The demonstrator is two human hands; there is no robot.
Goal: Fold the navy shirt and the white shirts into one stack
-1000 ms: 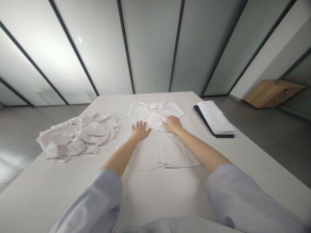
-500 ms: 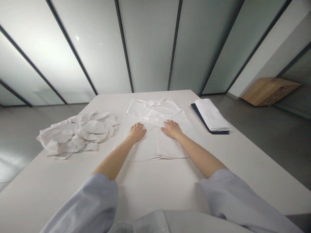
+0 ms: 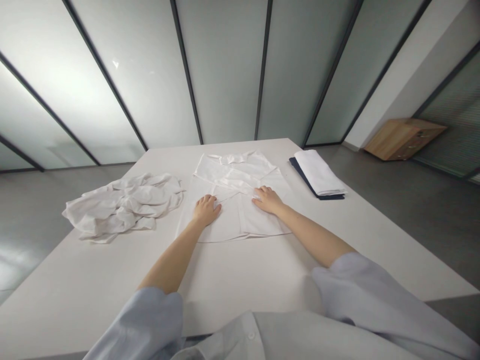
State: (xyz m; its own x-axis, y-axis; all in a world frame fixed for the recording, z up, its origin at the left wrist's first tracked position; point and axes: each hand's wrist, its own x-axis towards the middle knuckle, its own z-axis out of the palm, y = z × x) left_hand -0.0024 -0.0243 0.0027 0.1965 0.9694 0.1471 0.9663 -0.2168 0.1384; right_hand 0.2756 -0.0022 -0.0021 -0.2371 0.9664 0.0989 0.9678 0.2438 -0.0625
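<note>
A white shirt [image 3: 228, 222] lies spread on the table, its collar at the far end and its sleeves folded across the upper part. My left hand [image 3: 206, 209] rests flat on the shirt's left side, palm down with the fingers stretched forward. On the right side, my right hand [image 3: 268, 200] presses palm down beside the folded sleeves, fingers extended. Neither hand grips the fabric as far as I can see; what lies under the palms is hidden.
On the left of the white table [image 3: 240, 280] sits a crumpled heap of white cloth [image 3: 123, 205]. To the right, a folded white garment [image 3: 318, 172] lies on a folded dark blue one [image 3: 332, 197]. A wooden cabinet [image 3: 397, 137] stands on the floor beyond, near frosted glass panels [image 3: 225, 75].
My left hand has slid left and slightly nearer across the shirt. My right hand stays almost in place. The view has shifted a little.
</note>
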